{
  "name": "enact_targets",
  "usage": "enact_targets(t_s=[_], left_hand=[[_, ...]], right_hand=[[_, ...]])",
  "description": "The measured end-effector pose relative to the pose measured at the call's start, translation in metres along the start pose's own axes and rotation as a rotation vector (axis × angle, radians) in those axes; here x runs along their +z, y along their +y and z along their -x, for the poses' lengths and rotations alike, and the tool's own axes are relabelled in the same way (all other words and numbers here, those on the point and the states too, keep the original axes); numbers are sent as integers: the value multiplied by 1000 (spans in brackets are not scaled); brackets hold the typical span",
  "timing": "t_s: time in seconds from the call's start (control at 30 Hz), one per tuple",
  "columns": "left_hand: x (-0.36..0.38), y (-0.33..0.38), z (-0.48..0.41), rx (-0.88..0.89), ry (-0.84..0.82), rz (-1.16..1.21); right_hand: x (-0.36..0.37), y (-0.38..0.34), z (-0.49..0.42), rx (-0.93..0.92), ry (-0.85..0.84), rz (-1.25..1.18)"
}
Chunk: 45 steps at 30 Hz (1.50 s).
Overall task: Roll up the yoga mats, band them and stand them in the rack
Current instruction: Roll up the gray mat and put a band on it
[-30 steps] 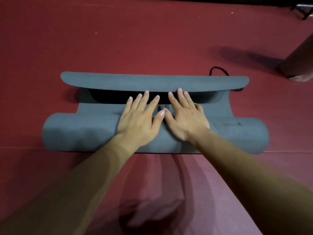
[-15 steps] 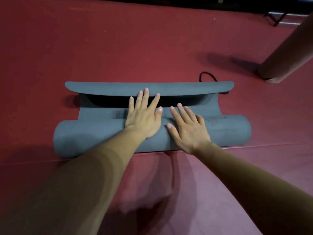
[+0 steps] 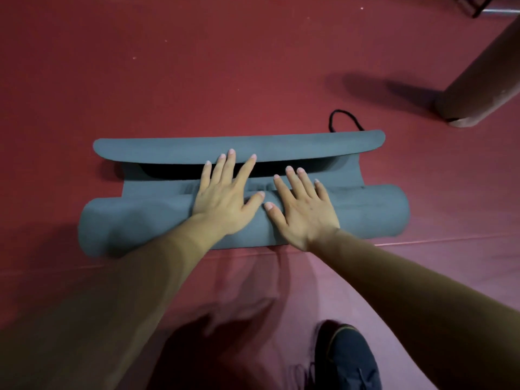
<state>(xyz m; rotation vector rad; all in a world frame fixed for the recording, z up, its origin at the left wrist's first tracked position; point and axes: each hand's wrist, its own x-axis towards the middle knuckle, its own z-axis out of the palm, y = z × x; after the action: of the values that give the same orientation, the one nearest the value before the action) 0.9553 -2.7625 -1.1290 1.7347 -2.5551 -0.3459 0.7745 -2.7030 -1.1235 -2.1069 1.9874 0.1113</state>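
Palms (image 3: 225, 198) (image 3: 302, 208) flat on mat roll (image 3: 371, 212).

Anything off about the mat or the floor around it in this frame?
The grey mat has its far edge curled up off the floor rather than lying flat, leaving a dark gap. A black cord lies partly under that edge. Both hands press flat on the roll.

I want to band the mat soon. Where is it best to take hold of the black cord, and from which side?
Probably take the black cord at its exposed loop, from the far right side. Only that loop shows on the red floor; the rest runs under the grey yoga mat and its curled far edge.
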Motion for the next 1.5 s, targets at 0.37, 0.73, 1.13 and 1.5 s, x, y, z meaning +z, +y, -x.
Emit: enact_targets(t_s=[0.37, 0.73, 1.13, 1.5], left_hand=[[0, -12, -34, 14, 83, -29], [-9, -18, -65, -30, 44, 18], [-14, -24, -100, -84, 41, 51], [-11, -19, -97, -54, 100, -108]], right_hand=[[1, 4, -42, 25, 193, -84], [-22, 12, -89, -7, 32, -76], [-5, 22, -82, -114, 326, 10], [-26, 28, -133, -86, 166, 11]])
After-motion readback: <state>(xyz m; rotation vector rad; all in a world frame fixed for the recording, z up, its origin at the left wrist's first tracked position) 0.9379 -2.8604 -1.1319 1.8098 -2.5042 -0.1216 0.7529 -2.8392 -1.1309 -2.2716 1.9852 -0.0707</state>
